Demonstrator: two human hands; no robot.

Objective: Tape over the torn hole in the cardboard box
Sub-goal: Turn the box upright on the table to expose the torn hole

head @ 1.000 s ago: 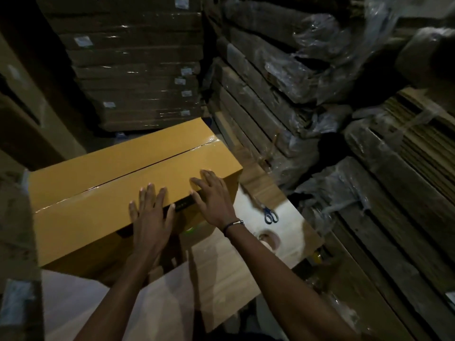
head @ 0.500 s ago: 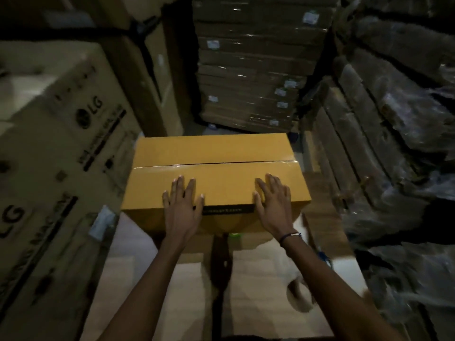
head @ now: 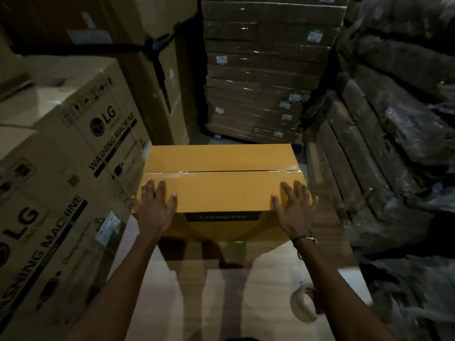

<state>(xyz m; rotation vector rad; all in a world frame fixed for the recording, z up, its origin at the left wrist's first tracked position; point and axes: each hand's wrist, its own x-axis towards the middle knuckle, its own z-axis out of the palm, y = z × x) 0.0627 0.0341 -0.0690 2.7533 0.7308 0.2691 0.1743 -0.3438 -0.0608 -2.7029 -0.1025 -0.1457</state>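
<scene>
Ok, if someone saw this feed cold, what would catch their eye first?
The bright yellow cardboard box in the middle, tape on its top seam, with the left hand and right hand spread flat on its near corners. Next, the LG washing machine carton at left, and a tape roll beside the right forearm.

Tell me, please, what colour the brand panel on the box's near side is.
Black, with faint lettering; the rectangular printed panel shows best in the head view.

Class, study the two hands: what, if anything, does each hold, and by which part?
Nothing is gripped. The left hand and the right hand lie flat, fingers spread, on top of the yellow cardboard box, one at each near corner.
</scene>
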